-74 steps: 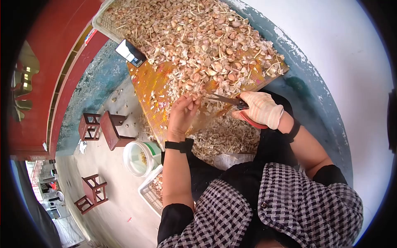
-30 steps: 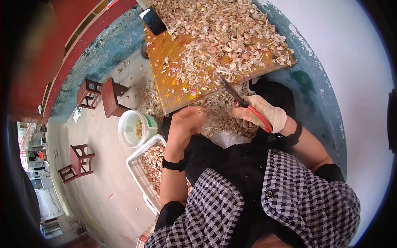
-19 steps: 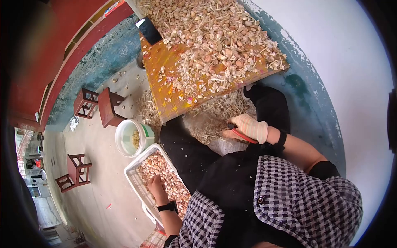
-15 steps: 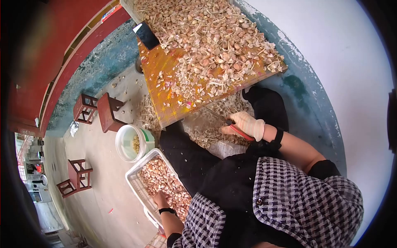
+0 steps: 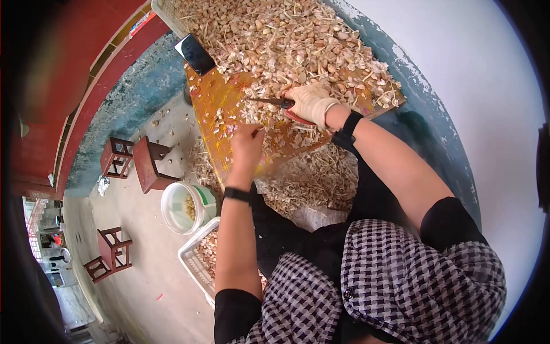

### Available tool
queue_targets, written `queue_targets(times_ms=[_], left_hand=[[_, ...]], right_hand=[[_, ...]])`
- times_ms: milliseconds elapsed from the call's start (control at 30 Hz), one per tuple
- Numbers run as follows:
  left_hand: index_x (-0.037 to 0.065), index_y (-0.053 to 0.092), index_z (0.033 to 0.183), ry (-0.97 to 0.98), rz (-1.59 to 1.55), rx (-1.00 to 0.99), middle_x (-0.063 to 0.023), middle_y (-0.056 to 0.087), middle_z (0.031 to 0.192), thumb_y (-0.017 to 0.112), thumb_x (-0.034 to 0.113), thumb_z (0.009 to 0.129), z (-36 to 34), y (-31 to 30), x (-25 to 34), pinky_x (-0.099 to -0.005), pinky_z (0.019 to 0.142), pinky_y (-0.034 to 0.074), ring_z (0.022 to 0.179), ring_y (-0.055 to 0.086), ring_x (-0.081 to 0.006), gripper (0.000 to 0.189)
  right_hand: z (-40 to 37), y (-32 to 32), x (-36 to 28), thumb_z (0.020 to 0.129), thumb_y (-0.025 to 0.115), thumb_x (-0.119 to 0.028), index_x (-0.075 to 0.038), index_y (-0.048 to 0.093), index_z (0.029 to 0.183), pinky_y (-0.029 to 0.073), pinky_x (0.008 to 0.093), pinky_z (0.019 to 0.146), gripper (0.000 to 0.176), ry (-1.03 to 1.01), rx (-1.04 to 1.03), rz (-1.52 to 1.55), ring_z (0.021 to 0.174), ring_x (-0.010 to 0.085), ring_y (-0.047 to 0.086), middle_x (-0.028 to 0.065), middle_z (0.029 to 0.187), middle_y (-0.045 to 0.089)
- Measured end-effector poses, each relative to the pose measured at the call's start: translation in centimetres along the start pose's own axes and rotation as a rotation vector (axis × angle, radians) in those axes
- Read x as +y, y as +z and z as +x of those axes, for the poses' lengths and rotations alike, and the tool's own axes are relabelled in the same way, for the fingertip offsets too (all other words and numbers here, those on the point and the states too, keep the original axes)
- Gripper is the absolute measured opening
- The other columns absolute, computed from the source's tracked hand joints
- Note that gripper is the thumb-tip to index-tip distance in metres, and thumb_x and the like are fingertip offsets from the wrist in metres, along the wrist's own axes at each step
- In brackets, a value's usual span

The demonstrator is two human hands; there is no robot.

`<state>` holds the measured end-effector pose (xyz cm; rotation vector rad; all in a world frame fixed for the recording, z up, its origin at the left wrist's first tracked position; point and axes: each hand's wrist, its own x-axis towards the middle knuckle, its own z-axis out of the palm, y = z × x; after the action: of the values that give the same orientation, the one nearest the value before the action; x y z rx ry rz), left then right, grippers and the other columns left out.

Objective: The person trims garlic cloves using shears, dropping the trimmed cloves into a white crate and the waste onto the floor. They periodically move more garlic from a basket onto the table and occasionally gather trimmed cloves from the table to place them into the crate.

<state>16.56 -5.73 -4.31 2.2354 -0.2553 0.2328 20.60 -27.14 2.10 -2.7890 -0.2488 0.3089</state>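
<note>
My right hand (image 5: 314, 104), in a pale glove, grips red-handled scissors (image 5: 281, 102) over the tabletop, their dark blades pointing left. Below the blades, my bare left hand (image 5: 247, 143) is closed with its fingertips pinched together near the table's front edge. Whatever those fingers hold, if anything, is too small to make out. A large heap of garlic cloves (image 5: 286, 46), mixed with dry stalks and skins, covers the back of the yellow-orange table (image 5: 215, 103). Loose skins lie around both hands.
A black phone (image 5: 196, 54) rests at the table's left edge. A white basket of cloves (image 5: 192, 252) stands by my left leg, beside a white bucket (image 5: 179, 207) with pale pieces inside. Brown wooden stools (image 5: 150, 166) are on the floor. Dry stalks (image 5: 309, 178) pile up under the table.
My left hand has left the basket of cloves and come up to the table, its fingers now pinched. My right hand has risen from below the table edge to above the top, still holding the scissors.
</note>
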Motion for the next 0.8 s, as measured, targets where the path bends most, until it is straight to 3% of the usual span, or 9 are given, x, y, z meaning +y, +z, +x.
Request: queue_targets(times_ms=[67,200,300,400,500,533,633,700,800], left_hand=[[0.002,0.072,0.093,-0.050,0.118,-0.079,-0.0205,0.067,0.088,0.069,0.010,0.078,2.4,2.6,0.5,-0.0397,0.076,0.052,0.082,0.066,-0.0346,0.017],[-0.003,0.070,0.093,0.057,0.153,0.008,-0.0230,0.068,0.086,0.073,0.015,0.075,3.1,5.1,-1.4,-0.0421,0.074,0.051,0.081,0.065,-0.0384,0.025],[-0.006,0.068,0.087,0.016,0.237,0.000,-0.0241,0.067,0.087,0.070,0.011,0.075,3.2,4.9,-1.4,-0.0434,0.074,0.051,0.080,0.065,-0.0387,0.021],[-0.007,0.061,0.087,-0.069,0.213,-0.043,-0.0202,0.064,0.078,0.065,0.006,0.078,3.1,2.9,-1.1,-0.0432,0.070,0.052,0.075,0.064,-0.0372,0.016],[-0.005,0.059,0.088,-0.633,-0.754,0.006,-0.0124,0.059,0.068,0.064,0.010,0.082,1.5,-0.5,-0.2,-0.0367,0.059,0.050,0.064,0.062,-0.0277,0.017],[-0.006,0.061,0.099,-0.703,-0.985,0.038,-0.0081,0.057,0.072,0.058,0.008,0.086,0.2,-1.1,0.0,-0.0275,0.059,0.050,0.063,0.059,-0.0186,0.020],[-0.007,0.059,0.101,-0.790,-1.405,-0.088,-0.0115,0.060,0.081,0.051,0.015,0.095,-3.9,0.2,-0.8,-0.0285,0.065,0.051,0.073,0.060,-0.0208,0.025],[-0.007,0.058,0.106,-0.860,-1.525,-0.081,-0.0128,0.061,0.088,0.044,0.022,0.100,-5.0,1.0,0.0,-0.0288,0.069,0.052,0.079,0.060,-0.0220,0.033],[-0.005,0.055,0.113,-0.916,-1.688,-0.090,-0.0141,0.061,0.096,0.035,0.032,0.104,-5.3,1.2,2.2,-0.0295,0.073,0.052,0.084,0.060,-0.0237,0.043]], right_hand=[[-0.1,1.0,-0.4,0.082,0.062,-0.031,-0.016,0.066,0.111,0.049,0.0439,0.087,0.032,-0.020,0.012,-0.026,0.102,0.0305,0.062,0.0110,0.107,0.067],[0.3,3.8,-0.5,0.079,0.068,-0.025,-0.012,0.065,0.108,0.050,0.0419,0.088,0.032,-0.066,0.145,0.025,0.104,0.0316,0.061,0.0128,0.107,0.064],[0.2,4.2,-0.8,0.080,0.068,-0.027,-0.011,0.065,0.108,0.051,0.0409,0.087,0.033,-0.020,0.094,0.038,0.106,0.0309,0.061,0.0142,0.111,0.063],[0.2,4.1,-1.1,0.080,0.069,-0.029,-0.010,0.065,0.106,0.051,0.0409,0.087,0.032,-0.033,0.113,0.036,0.104,0.0311,0.062,0.0160,0.110,0.064],[1.4,5.8,-0.8,0.075,0.066,-0.026,-0.009,0.067,0.099,0.050,0.0450,0.080,0.030,-0.080,0.167,0.042,0.093,0.0359,0.063,0.0161,0.094,0.066],[1.5,5.1,-1.1,0.076,0.067,-0.027,-0.009,0.067,0.101,0.050,0.0434,0.082,0.031,-0.054,0.125,0.036,0.095,0.0343,0.063,0.0166,0.097,0.066],[1.7,3.8,-2.0,0.078,0.069,-0.030,-0.008,0.068,0.105,0.051,0.0401,0.086,0.034,0.010,0.023,0.016,0.100,0.0312,0.064,0.0176,0.103,0.067],[1.9,3.3,-2.3,0.076,0.068,-0.030,-0.007,0.068,0.105,0.051,0.0396,0.087,0.037,0.056,-0.003,0.011,0.100,0.0310,0.064,0.0175,0.105,0.067],[-0.1,2.4,-3.0,0.074,0.068,-0.036,-0.010,0.071,0.098,0.052,0.0398,0.082,0.035,-0.060,-0.079,0.203,0.096,0.0327,0.065,0.0184,0.096,0.068]])
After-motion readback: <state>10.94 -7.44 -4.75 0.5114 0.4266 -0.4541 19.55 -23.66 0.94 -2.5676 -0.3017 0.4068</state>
